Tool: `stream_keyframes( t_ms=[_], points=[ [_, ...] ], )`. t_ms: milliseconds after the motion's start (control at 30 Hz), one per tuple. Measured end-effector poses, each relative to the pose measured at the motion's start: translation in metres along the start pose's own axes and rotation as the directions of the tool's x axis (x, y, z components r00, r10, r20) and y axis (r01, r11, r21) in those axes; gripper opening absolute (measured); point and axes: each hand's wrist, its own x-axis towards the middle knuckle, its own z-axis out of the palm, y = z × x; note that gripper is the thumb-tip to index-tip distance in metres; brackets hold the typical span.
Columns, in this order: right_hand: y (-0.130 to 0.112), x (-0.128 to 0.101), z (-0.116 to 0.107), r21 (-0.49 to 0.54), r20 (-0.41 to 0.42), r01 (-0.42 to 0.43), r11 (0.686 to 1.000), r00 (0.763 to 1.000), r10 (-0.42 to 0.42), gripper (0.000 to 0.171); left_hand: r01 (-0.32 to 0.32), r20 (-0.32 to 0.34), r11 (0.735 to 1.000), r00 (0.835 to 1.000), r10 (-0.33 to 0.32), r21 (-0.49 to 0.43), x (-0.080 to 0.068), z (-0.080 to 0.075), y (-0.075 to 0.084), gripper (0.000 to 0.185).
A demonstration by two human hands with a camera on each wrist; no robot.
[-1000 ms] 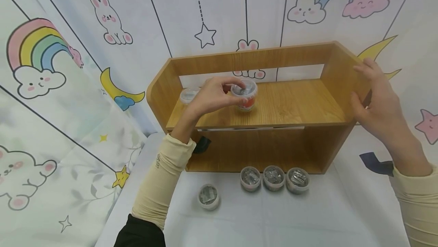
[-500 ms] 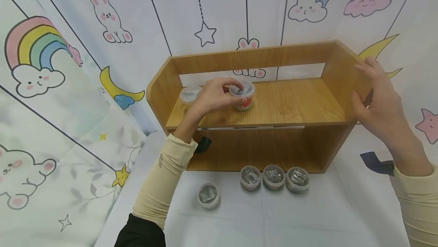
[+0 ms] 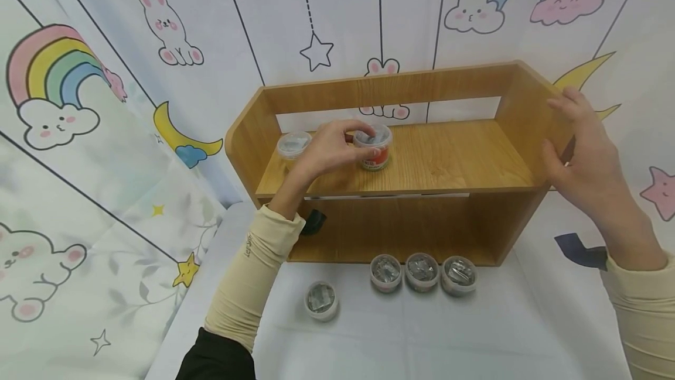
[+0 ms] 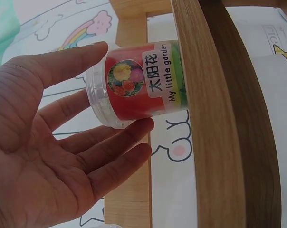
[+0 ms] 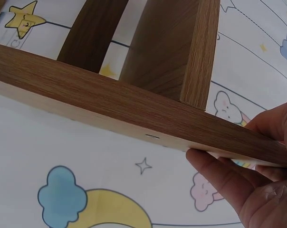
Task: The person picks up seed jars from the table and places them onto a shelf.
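A small red jar (image 3: 375, 156) with a clear lid and a flower label (image 4: 143, 85) stands on the upper board of a wooden shelf (image 3: 453, 160). My left hand (image 3: 329, 149) holds it at the lid end, with the thumb (image 4: 72, 59) on one side and the fingers (image 4: 124, 135) on the other. My right hand (image 3: 580, 157) grips the shelf's right side panel (image 5: 134, 109), thumb on the inner face and fingers along the outer face. A second clear-lidded jar (image 3: 292, 144) stands at the left end of the same board.
Several more lidded jars sit on the white table in front of the shelf: one alone (image 3: 321, 300) and three in a row (image 3: 422, 271). Black tape marks (image 3: 580, 251) lie on the table. A cartoon-print backdrop hangs behind and to the left.
The red jar in my left hand has shifted slightly left and back on the upper board. The right hand has stayed on the side panel.
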Motion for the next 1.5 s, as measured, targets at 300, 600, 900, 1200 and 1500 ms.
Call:
stream_keyframes(
  t_ms=[300, 600, 900, 1200, 1500],
  points=[
    [0.000, 0.001, 0.000, 0.008, -0.009, 0.019, 1.000, 1.000, -0.019, 0.074, -0.008, -0.017, 0.999, 1.000, 0.009, 0.036, -0.003, 0.000, 0.002, 0.044],
    [0.001, 0.000, -0.001, -0.009, -0.015, 0.034, 0.999, 0.999, -0.034, 0.073, -0.049, -0.058, 0.994, 0.997, 0.055, 0.099, -0.016, -0.005, 0.011, 0.054],
    [0.002, 0.000, -0.001, 0.004, 0.003, 0.004, 1.000, 1.000, -0.004, 0.074, -0.139, -0.095, 0.982, 0.984, 0.152, 0.130, -0.043, -0.007, 0.023, 0.056],
    [0.000, 0.000, -0.001, 0.011, 0.007, -0.005, 1.000, 1.000, 0.005, 0.075, -0.217, -0.121, 0.969, 0.965, 0.231, 0.122, -0.075, -0.008, 0.029, 0.057],
    [-0.002, 0.000, -0.001, 0.012, 0.015, -0.028, 1.000, 0.999, 0.028, 0.074, -0.273, -0.090, 0.959, 0.956, 0.279, 0.070, -0.107, -0.001, 0.025, 0.051]
  ],
)
